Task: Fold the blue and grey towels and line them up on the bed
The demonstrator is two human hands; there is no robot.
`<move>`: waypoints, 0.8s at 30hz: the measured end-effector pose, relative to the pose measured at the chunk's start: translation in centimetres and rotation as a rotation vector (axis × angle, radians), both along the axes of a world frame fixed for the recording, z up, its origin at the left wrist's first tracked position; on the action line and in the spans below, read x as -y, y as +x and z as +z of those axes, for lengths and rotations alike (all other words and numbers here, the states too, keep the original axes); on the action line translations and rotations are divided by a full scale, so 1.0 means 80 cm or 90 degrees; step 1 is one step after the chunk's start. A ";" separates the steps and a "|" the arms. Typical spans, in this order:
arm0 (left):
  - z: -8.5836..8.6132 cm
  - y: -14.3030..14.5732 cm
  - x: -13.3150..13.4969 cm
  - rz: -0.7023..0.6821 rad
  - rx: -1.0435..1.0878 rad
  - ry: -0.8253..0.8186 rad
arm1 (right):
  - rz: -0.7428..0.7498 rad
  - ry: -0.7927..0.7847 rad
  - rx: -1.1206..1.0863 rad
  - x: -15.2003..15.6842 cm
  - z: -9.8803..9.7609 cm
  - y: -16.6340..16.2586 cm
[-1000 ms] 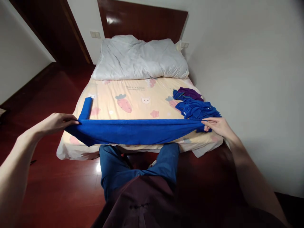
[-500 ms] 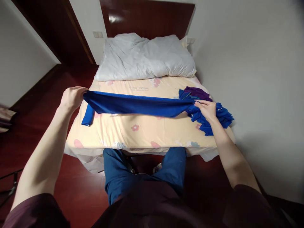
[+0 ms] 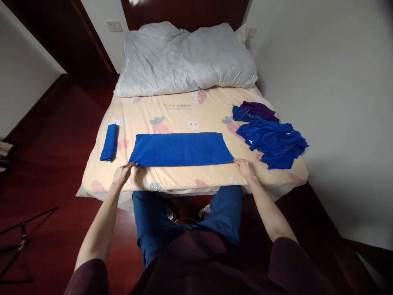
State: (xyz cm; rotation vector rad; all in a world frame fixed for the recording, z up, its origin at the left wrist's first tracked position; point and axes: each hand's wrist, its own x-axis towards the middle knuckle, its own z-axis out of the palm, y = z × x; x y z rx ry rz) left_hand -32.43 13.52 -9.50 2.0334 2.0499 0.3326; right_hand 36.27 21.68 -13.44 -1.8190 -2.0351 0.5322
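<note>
A blue towel lies flat on the bed, folded into a long rectangle. My left hand rests at its near left corner, fingers stretched toward the cloth. At the near right corner my right hand touches the towel's edge, fingers extended. Neither hand grips the cloth. A rolled blue towel lies to the left of the flat one.
A heap of loose blue cloths with a purple one sits at the bed's right side. A white duvet is bunched at the head. A white wall runs along the right; dark wood floor lies to the left.
The towel was held stretched in the air between both hands. It now lies flat on the bed, and both hands have let go and rest at its near corners.
</note>
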 end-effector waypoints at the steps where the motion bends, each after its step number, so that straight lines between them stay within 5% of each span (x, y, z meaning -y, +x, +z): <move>1: -0.020 0.001 0.006 0.001 -0.015 -0.025 | 0.000 -0.011 0.026 0.007 -0.016 -0.001; 5: -0.076 0.000 0.027 0.041 0.003 -0.021 | 0.001 0.029 0.078 0.028 -0.056 0.005; 10: -0.102 -0.007 0.053 0.061 0.041 0.048 | -0.037 0.088 0.026 0.042 -0.067 0.019; 13: -0.104 -0.007 0.074 -0.002 0.018 0.060 | -0.076 0.101 0.006 0.056 -0.065 0.020; 17: -0.100 0.004 0.103 -0.090 -0.056 0.019 | -0.017 0.074 0.085 0.080 -0.060 0.017; 24: -0.058 0.045 0.115 -0.049 -0.162 0.010 | -0.047 0.063 0.218 0.096 -0.022 -0.027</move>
